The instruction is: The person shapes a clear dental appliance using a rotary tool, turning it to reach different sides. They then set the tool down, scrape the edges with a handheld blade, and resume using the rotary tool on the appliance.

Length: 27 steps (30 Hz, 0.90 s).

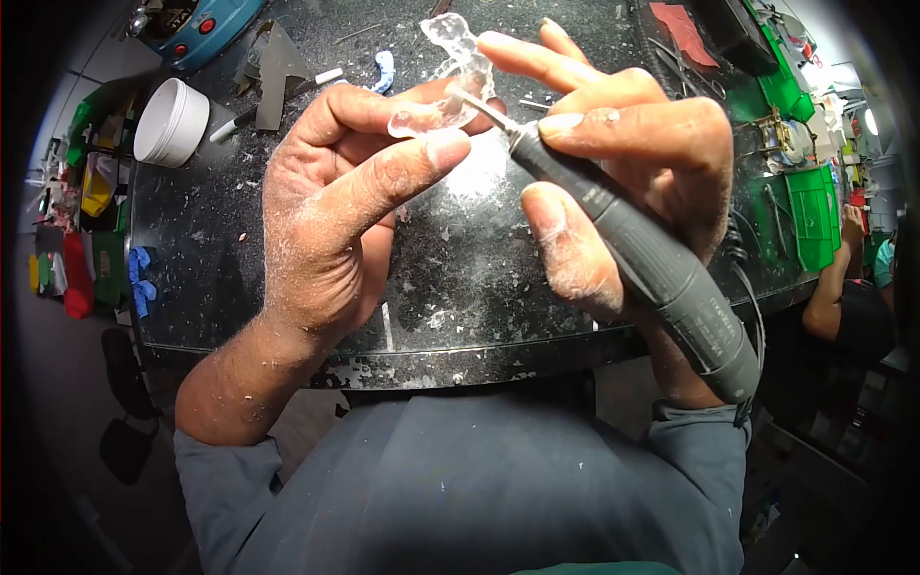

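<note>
A clear dental splint (467, 63), curved and see-through, is pinched between the thumb and fingers of my left hand (335, 182). Pale dust coats that hand and wrist. My right hand (632, 144) is closed around a black rotary handpiece (661, 259), held like a pen, with its cable trailing at the back end. The handpiece's thin bur (476, 103) points up and left and meets the splint's inner side, as far as I can see. My right index finger reaches to the splint's upper part. Part of the splint is hidden behind my left fingers.
On the dusty black workbench (431, 287) stand a white tub (172, 123) and a blue machine (196, 29). A marker (233, 126), blue putty pieces (383, 72), scissors (685, 69) and red sheet (684, 34) lie about. Green bins (813, 218) line the right; another person's arm (832, 278) shows beyond.
</note>
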Available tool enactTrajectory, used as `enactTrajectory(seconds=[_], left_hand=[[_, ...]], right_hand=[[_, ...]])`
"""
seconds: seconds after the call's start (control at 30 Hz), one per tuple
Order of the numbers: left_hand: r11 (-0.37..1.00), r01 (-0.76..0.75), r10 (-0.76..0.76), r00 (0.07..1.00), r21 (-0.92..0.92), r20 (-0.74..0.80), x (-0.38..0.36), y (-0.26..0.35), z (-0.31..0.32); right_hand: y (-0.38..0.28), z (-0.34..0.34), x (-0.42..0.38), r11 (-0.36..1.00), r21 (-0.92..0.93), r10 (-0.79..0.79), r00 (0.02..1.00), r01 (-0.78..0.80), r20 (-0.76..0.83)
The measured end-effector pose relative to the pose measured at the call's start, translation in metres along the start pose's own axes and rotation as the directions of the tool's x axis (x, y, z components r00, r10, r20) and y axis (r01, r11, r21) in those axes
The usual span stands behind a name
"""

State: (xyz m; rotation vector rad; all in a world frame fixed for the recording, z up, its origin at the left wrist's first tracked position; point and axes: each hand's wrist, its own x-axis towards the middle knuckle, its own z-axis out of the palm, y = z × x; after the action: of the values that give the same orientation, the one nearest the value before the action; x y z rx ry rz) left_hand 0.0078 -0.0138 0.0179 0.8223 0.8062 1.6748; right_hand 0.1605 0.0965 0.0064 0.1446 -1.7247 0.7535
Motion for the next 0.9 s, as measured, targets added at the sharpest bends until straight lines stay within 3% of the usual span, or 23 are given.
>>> enactTrajectory(seconds=[0.43,0.5,0.7,0.9], left_hand=[[0.978,-0.098,0.097,0.995,0.186,0.017,0.0,-0.001,-0.003],[0.933,-0.235,0.223,0.972,0.272,0.072,0.003,-0.004,-0.006],[0.855,-0.393,0.36,0.919,0.337,0.159,0.005,-0.008,-0.009],[0.823,-0.447,0.396,0.894,0.351,0.211,0.005,-0.007,-0.011]], right_hand=[[-0.007,-0.003,0.006,0.998,-0.064,0.029,0.997,-0.024,0.074],[-0.008,-0.003,0.007,0.997,-0.072,0.033,0.996,-0.028,0.079],[-0.011,-0.003,0.009,0.995,-0.093,0.051,0.994,-0.041,0.099],[-0.012,-0.002,0.01,0.993,-0.114,0.054,0.993,-0.042,0.109]])
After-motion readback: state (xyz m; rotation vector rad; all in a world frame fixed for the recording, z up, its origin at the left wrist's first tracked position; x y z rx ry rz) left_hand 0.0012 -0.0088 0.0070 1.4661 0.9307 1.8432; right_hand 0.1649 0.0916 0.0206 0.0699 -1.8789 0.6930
